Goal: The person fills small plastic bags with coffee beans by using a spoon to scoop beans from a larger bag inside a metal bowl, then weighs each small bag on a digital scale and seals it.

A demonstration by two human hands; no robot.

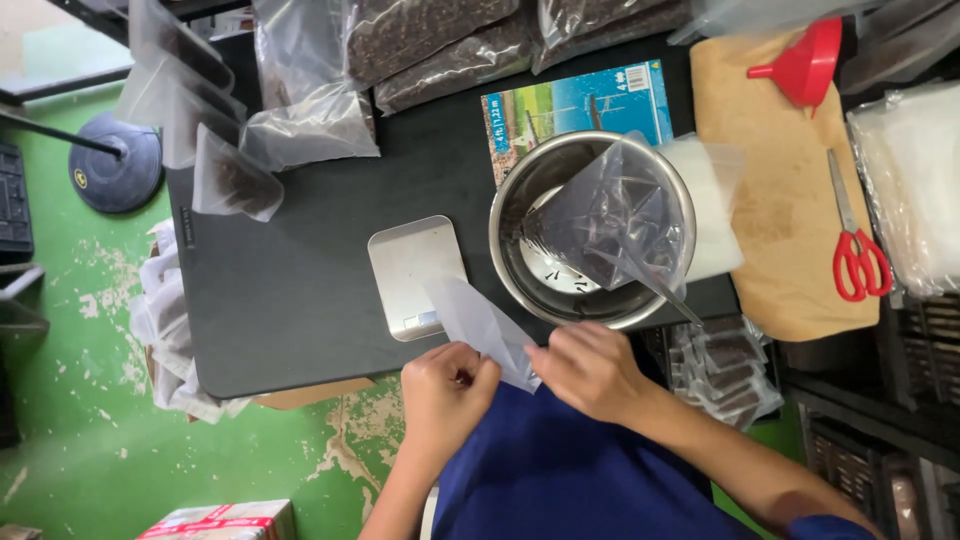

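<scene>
Small packing workshop, not home kitchen. Black table (300, 300) on worn green-painted floor (80, 330). Bulk bags of dark granules (440, 40) along far edge, small filled pouches (235, 180) at far-left corner. Compact scale (410, 270), steel bowl (520, 260), red funnel (805, 65), red-handled scissors (860, 260). Stacked clear bags (915, 190) at right.

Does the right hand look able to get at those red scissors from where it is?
Probably yes. The red scissors lie uncovered on the tan board, with nothing between them and the right hand. But that hand shares a small clear bag with the left hand.
</scene>
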